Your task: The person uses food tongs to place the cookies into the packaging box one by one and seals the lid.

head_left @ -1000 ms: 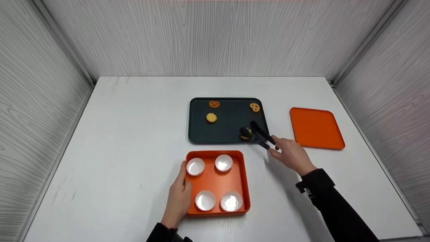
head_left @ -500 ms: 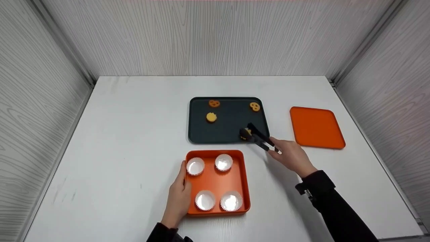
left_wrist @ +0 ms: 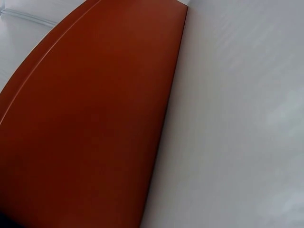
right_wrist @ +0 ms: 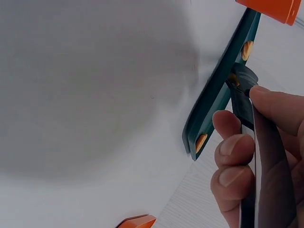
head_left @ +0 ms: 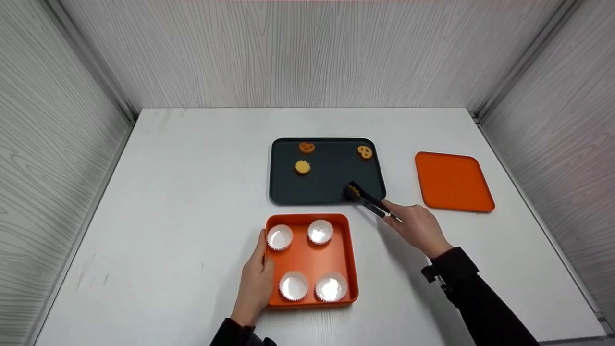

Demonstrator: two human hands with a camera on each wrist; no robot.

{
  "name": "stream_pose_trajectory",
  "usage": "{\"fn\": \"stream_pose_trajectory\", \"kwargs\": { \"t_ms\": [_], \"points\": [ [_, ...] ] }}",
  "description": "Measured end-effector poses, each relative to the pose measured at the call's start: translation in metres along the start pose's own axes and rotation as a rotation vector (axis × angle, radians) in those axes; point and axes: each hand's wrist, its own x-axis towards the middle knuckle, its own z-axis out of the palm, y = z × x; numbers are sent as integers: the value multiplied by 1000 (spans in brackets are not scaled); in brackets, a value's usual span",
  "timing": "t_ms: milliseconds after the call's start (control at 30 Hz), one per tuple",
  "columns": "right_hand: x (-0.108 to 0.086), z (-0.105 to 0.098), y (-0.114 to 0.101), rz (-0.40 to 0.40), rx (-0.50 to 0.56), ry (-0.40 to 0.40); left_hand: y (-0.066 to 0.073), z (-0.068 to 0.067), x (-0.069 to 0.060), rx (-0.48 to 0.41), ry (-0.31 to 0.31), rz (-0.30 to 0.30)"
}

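Observation:
My right hand (head_left: 418, 228) grips black-tipped tongs (head_left: 372, 204), thumb on one arm and fingers curled on the other in the right wrist view. The tongs' tips are closed around a small yellow biscuit-like piece (head_left: 354, 190), mostly hidden, at the near right part of the dark green tray (head_left: 326, 178). On that tray lie a brown pretzel piece (head_left: 306, 147), a light pretzel piece (head_left: 364, 152) and a round yellow piece (head_left: 302, 167). My left hand (head_left: 255, 283) holds the left wall of a deep orange box (head_left: 312, 262), its thumb at the rim.
Several white paper baking cups (head_left: 293, 286) stand inside the orange box near its corners. A flat orange tray or lid (head_left: 454, 182) lies at the right of the white table (head_left: 168, 206). Pale wood-grain panels (head_left: 307, 53) wall in the back and both sides.
My right hand has squeezed the tongs, and their tips have drawn together on the yellow piece. The left hand and the orange box have stayed in place.

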Motion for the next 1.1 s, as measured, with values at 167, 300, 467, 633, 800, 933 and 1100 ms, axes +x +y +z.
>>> {"fn": "stream_pose_trajectory", "kwargs": {
  "t_ms": [167,300,467,633,800,933,1100],
  "points": [
    [-3,0,0,-20,-15,44,0,0,-1,1,2,13],
    [-6,0,0,-42,-7,88,-1,0,-1,4,12,25],
    [-10,-4,-3,-34,80,111,0,-1,-1,2,5,5],
    [-16,-11,-11,-13,180,102,0,-1,-1,0,8,2],
    [-22,-16,-22,-10,264,100,0,0,-1,-1,10,1],
    [-27,-19,-31,-2,336,65,0,0,-1,-3,8,-2],
    [-33,-20,-42,2,402,-1,0,0,0,-7,2,-3]
  ]
}}
